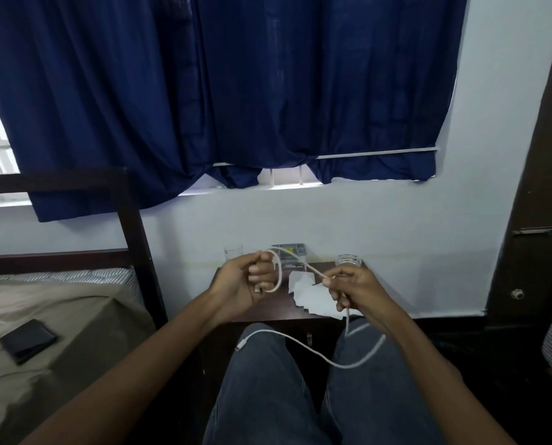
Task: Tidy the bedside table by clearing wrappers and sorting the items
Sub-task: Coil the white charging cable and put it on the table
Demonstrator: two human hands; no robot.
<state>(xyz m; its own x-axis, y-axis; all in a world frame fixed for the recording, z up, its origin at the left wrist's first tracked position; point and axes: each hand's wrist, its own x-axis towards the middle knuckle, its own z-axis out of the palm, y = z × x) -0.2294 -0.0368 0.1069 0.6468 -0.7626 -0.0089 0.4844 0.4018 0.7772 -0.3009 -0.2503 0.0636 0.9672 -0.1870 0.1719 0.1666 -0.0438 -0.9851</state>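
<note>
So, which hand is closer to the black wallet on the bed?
Left. The left hand grips the cable loop right of the wallet; the right hand is farther right.

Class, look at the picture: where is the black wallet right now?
In the head view the black wallet lies at lower left on the bed, left of the left hand and away from the bedside table.

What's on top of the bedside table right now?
Visible: left glass, right glass, grey box, white papers. The left hand and right hand, gripping the white cable, hide parts of the bedside table.
</note>
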